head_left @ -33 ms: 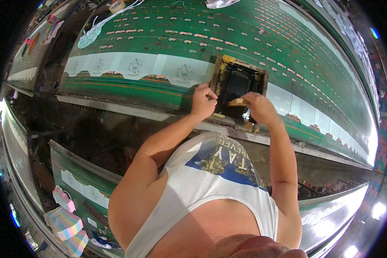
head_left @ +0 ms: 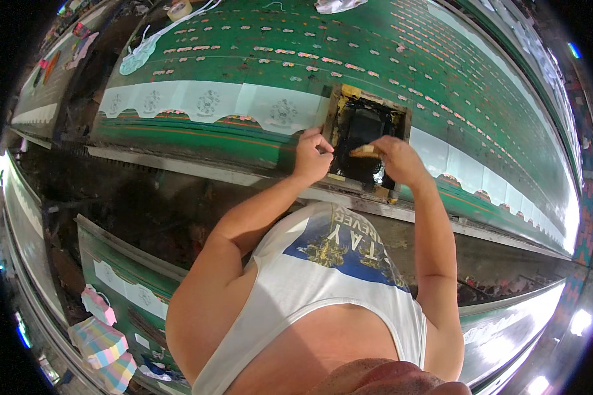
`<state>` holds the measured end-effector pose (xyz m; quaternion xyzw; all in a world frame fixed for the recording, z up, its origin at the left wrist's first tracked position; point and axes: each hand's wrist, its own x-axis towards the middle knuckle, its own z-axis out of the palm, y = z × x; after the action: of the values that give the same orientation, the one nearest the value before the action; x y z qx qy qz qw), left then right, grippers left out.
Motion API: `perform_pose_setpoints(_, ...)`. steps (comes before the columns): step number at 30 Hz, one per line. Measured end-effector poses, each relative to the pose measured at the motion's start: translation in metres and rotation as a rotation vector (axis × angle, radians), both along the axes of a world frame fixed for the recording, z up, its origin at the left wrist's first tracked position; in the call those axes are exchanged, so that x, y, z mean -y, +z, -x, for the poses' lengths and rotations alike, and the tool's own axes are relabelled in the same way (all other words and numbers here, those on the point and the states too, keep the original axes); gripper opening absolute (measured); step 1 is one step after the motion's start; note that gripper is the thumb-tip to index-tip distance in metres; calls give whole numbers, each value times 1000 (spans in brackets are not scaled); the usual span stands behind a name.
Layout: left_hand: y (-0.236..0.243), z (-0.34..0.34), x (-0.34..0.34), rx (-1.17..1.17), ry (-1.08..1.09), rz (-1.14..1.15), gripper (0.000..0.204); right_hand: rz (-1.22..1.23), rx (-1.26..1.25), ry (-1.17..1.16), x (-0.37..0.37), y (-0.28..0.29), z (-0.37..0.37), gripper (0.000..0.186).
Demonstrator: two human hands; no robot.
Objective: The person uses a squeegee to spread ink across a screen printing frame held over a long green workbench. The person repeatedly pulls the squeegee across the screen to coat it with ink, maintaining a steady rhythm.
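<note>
Both hands on the ink-black printing screen frame (head_left: 370, 135) at 12 o'clock on the green cloth (head_left: 257, 59): left hand (head_left: 311, 157) curled shut on its near-left edge, right hand (head_left: 396, 160) closed around a tan squeegee (head_left: 364, 151), nothing visibly shifted.

Green cloth (head_left: 375, 59) bears rows of pale motifs and a white patterned border; the wooden frame (head_left: 369, 122) holds black ink.
</note>
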<state>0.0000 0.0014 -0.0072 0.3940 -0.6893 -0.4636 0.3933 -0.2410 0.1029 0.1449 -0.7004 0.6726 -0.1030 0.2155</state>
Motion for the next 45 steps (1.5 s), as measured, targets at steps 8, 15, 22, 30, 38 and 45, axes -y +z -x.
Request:
perform_pose_setpoints(8, 10, 4, 3, -23, -7, 50, 17, 357, -41, -204, 60, -46, 39, 47)
perform_pose_setpoints(15, 4, 3, 0, 5, 2, 80, 17, 287, -70, -110, 19, -36, -4, 49)
perform_pose_setpoints(22, 4, -2, 2, 24, -18, 39, 17, 303, -119, -105, -42, -29, -55, 52)
perform_pose_setpoints(30, 0, -1, 4, 48, -7, 70, 15, 265, -100, -99, -68, -28, -76, 49)
perform_pose_setpoints(38, -10, 1, 3, -22, 0, 39, 14, 223, -162, -119, -75, -28, -79, 47)
perform_pose_setpoints(45, 1, 2, 4, 84, -41, 19, 14, 219, -161, -157, -80, -26, -84, 50)
